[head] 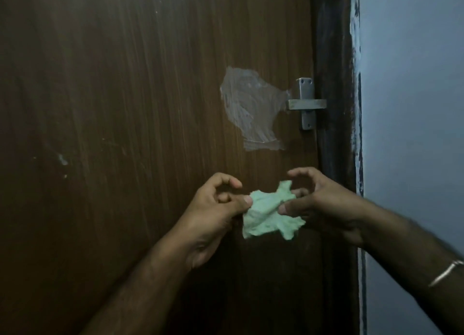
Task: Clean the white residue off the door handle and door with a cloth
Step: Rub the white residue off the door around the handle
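A dark brown wooden door (125, 108) fills most of the view. A smeared patch of white residue (248, 108) lies on it just left of the metal door handle (306, 103). Below the patch, a crumpled pale green cloth (268, 214) is held between both hands in front of the door. My left hand (213, 204) pinches its left edge with thumb and fingers. My right hand (319, 199) pinches its right side, thumb on the front. Neither hand touches the residue or the handle.
The dark door frame (336, 133) runs down the right of the door, with chipped paint along its edge. A pale blue wall (414, 108) lies beyond it. Small white specks (62, 160) mark the door at the left. A metal bangle (445, 272) sits on my right wrist.
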The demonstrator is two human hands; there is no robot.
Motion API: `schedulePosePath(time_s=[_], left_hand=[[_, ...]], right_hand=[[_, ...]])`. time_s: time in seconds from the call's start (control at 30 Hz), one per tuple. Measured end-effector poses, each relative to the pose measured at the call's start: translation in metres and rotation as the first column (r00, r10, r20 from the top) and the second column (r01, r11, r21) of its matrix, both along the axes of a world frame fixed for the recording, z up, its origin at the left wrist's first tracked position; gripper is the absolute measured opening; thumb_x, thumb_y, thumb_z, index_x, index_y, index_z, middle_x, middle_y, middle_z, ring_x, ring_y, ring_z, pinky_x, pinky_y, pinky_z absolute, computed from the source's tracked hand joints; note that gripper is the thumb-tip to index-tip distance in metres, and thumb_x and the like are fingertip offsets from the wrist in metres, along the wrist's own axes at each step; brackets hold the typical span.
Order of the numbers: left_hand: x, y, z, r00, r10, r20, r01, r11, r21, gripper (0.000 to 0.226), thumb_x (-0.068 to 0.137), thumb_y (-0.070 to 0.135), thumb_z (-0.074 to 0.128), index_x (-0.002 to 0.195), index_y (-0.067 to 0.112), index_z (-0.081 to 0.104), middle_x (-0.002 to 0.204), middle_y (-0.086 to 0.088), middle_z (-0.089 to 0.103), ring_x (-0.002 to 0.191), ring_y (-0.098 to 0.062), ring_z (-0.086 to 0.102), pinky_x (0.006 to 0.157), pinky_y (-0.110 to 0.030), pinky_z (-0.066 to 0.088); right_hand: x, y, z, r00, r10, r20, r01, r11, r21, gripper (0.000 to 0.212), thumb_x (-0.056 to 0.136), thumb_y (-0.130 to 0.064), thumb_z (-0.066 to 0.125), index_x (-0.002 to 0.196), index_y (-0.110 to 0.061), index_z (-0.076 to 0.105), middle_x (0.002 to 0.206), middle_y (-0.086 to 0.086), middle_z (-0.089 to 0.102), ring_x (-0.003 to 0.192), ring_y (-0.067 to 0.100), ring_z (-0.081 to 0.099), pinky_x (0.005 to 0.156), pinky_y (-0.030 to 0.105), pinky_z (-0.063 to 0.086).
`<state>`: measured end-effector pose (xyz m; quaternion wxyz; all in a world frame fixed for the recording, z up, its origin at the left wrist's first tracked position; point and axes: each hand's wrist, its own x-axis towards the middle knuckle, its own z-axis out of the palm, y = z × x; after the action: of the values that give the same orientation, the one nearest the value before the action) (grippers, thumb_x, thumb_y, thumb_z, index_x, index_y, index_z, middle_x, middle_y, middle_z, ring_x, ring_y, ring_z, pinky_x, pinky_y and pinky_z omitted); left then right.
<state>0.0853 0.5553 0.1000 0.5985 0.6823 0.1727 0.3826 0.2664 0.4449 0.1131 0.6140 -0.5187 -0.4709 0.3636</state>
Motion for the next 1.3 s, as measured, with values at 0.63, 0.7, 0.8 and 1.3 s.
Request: schedulePosePath(time_s=[0.63,0.7,0.8,1.3], left_hand=[[0.000,0.004,0.003,0.884,0.346,-0.315,-0.077,0.771,0.632,0.003,0.087,0.026,0.069,0.084,0.026,0.068,0.107,0.014,0.062,0.099,-0.004,0.062,0.083,-0.030,0.056],[0.000,0.005,0.003,0.949,0.206,-0.239,-0.029,0.811,0.585,0.005,0.088,0.017,0.067,0.089,0.022,0.067,0.106,0.010,0.067,0.098,-0.005,0.066,0.082,-0.033,0.058],[0.001,0.007,0.002,0.983,0.105,-0.150,0.010,0.788,0.615,0.023,0.088,0.007,0.065,0.099,0.027,0.064,0.103,0.012,0.066,0.095,-0.006,0.067,0.072,-0.024,0.056],[0.008,0.009,-0.003,0.934,0.356,-0.031,-0.145,0.457,0.877,0.041,0.082,-0.008,0.056,0.093,0.029,0.068,0.120,0.014,0.060,0.113,0.000,0.052,0.091,-0.022,0.049]], right_hand=[[0.023,0.009,-0.021,0.867,-0.049,0.495,0.004,0.996,0.092,0.006,0.087,-0.021,0.065,0.089,-0.018,0.070,0.104,-0.010,0.070,0.088,0.005,0.068,0.072,0.023,0.058],[0.025,0.011,-0.020,0.978,0.139,0.156,-0.139,0.990,-0.010,0.015,0.084,-0.020,0.064,0.095,-0.009,0.069,0.098,0.008,0.071,0.084,0.023,0.069,0.066,0.027,0.056],[0.027,0.014,-0.018,0.989,0.137,-0.055,-0.136,0.991,0.022,0.021,0.082,-0.013,0.066,0.102,-0.007,0.069,0.096,0.012,0.074,0.080,0.022,0.073,0.061,0.032,0.059],[0.033,0.016,-0.012,0.895,-0.096,0.436,-0.090,0.918,0.386,0.023,0.087,0.012,0.053,0.073,-0.003,0.065,0.098,0.002,0.068,0.094,0.014,0.069,0.071,0.024,0.059]])
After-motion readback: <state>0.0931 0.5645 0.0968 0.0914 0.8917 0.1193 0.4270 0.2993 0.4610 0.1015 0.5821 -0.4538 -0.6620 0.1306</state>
